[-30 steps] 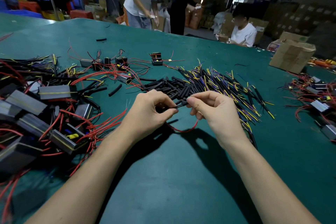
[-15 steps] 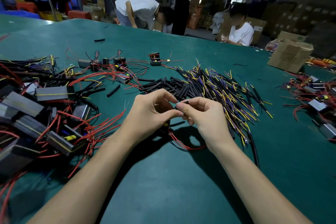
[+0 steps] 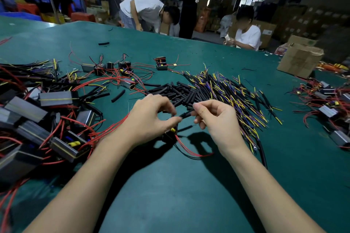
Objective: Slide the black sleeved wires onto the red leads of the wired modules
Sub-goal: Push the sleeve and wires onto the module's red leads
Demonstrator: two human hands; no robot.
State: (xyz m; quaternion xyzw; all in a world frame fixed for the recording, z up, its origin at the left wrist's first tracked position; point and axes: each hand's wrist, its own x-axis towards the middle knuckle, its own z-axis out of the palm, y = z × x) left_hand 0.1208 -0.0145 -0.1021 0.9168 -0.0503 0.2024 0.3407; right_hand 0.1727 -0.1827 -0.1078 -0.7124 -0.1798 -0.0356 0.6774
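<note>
Green workbench (image 3: 170,195): left hand (image 3: 149,123) pinches the module's red lead (image 3: 189,150), right hand (image 3: 214,117) pinches a black sleeved wire (image 3: 186,114); threading underway, next needs tip alignment.

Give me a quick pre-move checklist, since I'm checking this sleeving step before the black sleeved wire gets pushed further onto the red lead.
1. Right hand pinches the black sleeved wire: ok.
2. Left hand fingertips meet the sleeve's near end: ok; whether they pinch the lead itself: cannot tell.
3. Red lead actually entered the sleeve mouth: cannot tell, fingers cover the joint.
4. Module hangs under the left hand, partly hidden; steadied or not: cannot tell.
5. Red lead has slack, looping loosely on the green table: ok.
6. Pile of sleeved wires lies just behind the hands, not tangled with the held one: ok.
</note>
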